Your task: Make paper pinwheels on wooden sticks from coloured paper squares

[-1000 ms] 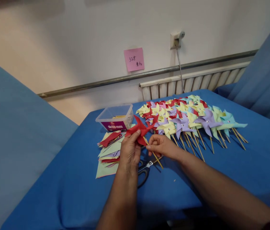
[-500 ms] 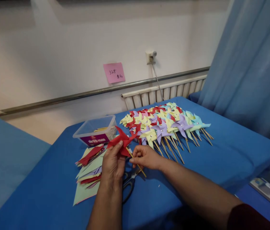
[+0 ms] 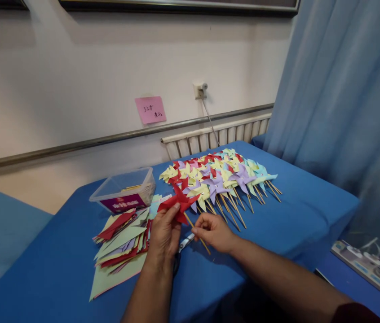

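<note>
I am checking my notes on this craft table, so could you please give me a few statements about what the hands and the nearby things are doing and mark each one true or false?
1. The left hand holds a red pinwheel. True.
2. The right hand pinches the wooden stick of that pinwheel. True.
3. The finished pinwheels stand upright in a jar. False: they lie flat in rows on the blue table.
4. The plastic box sits to the right of the finished pinwheels. False: it sits to their left.
5. A stack of coloured paper lies left of the left hand. True.
</note>
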Demonstrator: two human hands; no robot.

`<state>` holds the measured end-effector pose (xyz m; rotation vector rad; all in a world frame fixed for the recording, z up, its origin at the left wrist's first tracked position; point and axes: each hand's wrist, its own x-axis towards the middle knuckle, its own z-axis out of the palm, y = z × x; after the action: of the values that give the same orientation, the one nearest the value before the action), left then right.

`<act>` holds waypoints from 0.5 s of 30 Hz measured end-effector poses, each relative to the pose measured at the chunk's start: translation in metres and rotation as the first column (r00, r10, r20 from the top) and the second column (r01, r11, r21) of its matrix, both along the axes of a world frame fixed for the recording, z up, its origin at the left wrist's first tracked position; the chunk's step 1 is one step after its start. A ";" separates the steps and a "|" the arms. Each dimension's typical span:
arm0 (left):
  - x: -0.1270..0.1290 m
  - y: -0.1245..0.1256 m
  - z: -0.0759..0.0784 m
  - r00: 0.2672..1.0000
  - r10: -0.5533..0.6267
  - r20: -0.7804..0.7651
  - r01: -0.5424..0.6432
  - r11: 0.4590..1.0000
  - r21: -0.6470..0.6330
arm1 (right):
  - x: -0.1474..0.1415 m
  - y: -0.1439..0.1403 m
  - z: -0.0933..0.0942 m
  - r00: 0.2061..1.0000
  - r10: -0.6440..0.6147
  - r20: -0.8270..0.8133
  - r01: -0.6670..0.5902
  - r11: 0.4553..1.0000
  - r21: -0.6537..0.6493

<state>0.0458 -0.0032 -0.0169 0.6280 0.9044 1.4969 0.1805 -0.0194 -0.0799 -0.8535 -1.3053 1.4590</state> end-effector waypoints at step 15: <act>0.003 -0.006 -0.003 0.982 -0.173 -0.072 0.169 0.984 -0.054 | 0.127 0.002 -0.017 0.751 -0.624 0.214 0.567 0.777 0.273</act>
<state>0.0485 -0.0095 -0.0195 0.7134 0.9183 1.3015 0.3072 -0.0178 -0.0973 -1.2540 -1.1971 0.6963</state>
